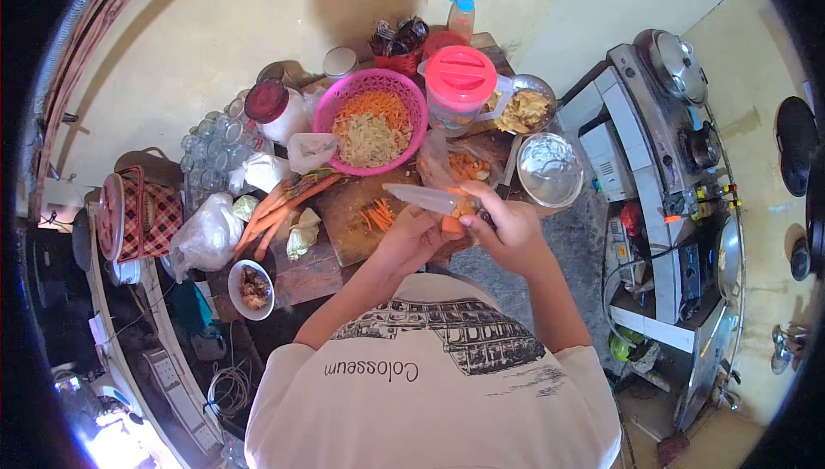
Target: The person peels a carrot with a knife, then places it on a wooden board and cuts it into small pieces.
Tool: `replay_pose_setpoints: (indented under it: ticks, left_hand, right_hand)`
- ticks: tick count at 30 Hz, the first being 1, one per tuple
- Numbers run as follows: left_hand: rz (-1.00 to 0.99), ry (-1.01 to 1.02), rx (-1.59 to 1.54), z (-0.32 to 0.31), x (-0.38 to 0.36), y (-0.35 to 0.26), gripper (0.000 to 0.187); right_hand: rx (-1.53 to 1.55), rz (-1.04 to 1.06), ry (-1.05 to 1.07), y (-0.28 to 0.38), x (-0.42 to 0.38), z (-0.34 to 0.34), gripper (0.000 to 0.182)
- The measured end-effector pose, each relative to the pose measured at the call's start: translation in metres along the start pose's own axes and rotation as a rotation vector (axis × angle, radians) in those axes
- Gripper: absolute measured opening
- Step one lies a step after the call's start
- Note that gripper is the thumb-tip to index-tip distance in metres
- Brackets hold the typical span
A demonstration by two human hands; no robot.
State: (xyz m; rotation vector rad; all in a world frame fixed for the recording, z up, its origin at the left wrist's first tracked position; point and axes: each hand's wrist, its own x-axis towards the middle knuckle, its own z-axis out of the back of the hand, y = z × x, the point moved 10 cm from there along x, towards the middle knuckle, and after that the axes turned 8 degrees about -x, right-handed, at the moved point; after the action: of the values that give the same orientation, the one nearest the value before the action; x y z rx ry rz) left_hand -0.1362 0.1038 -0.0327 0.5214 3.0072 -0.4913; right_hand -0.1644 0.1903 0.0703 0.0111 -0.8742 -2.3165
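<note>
My right hand [513, 232] is closed around a knife [421, 197], whose pale blade points left above the wooden cutting board [348, 237]. My left hand [412, 232] is closed beneath the blade, its fingers at an orange carrot piece [451, 224] between the two hands. Cut carrot strips [376, 214] lie on the board beyond my left hand. Further back, a clear plastic bag [436, 159] rests beside more carrot pieces [468, 166]. A pink basket [322, 129] holds shredded carrot and a pale shredded vegetable.
Whole carrots [273, 215], a cabbage piece [302, 235] and a small bowl [235, 284] are on the left. A pink-lidded jug [460, 78], a bowl of yellowish food [524, 112] and a metal bowl [550, 168] stand at the back right. A stove [649, 112] is far right.
</note>
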Motion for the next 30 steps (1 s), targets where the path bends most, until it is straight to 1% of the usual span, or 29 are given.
replay_pose_setpoints:
  ticks: [4,7,10,11,14,16,18,20,23,24,26,29,30]
  left_hand:
    - [0.038,-0.086,-0.021,0.010,0.002,0.012,0.038]
    - [0.059,-0.114,0.039,0.018,0.005,0.015,0.039]
    - [0.021,-0.152,0.080,0.020,0.008,0.008,0.040]
    - [0.002,-0.168,0.082,0.020,0.008,0.006,0.040]
    - [-0.006,-0.144,0.074,0.028,0.013,0.004,0.040]
    - [-0.019,-0.177,0.109,0.025,0.013,0.002,0.040]
    - [-0.038,-0.218,0.127,0.024,0.011,-0.002,0.040]
    - [-0.050,-0.263,0.124,0.025,0.010,-0.002,0.041]
    - [-0.044,-0.182,0.065,0.014,0.011,-0.002,0.040]
    - [-0.046,-0.188,0.069,0.013,0.010,-0.003,0.041]
    - [-0.049,-0.199,0.074,0.014,0.008,-0.002,0.041]
    - [-0.043,-0.143,0.006,0.009,0.008,0.000,0.041]
    - [-0.047,-0.107,0.023,0.005,0.007,0.000,0.043]
  right_hand:
    - [-0.007,0.025,-0.066,-0.014,-0.001,-0.005,0.033]
    - [0.192,-0.291,-0.040,-0.055,-0.003,-0.018,0.033]
    - [0.193,-0.256,-0.070,-0.057,0.000,-0.009,0.036]
    - [0.207,-0.185,-0.054,-0.047,0.000,-0.006,0.044]
    - [0.215,-0.132,0.095,-0.024,-0.005,-0.008,0.052]
    - [0.144,-0.051,0.110,-0.016,-0.007,-0.009,0.063]
    - [0.110,-0.059,0.115,-0.010,-0.009,-0.009,0.066]
    - [0.046,-0.059,0.142,-0.007,-0.010,-0.009,0.066]
    - [0.022,-0.061,0.136,-0.006,-0.011,-0.009,0.068]
    - [0.027,-0.060,0.127,-0.006,-0.011,-0.009,0.069]
    - [0.006,-0.043,0.100,-0.005,-0.011,-0.007,0.068]
    - [0.019,-0.017,0.062,-0.002,-0.009,-0.003,0.065]
    - [0.029,-0.008,0.048,-0.001,-0.008,-0.001,0.064]
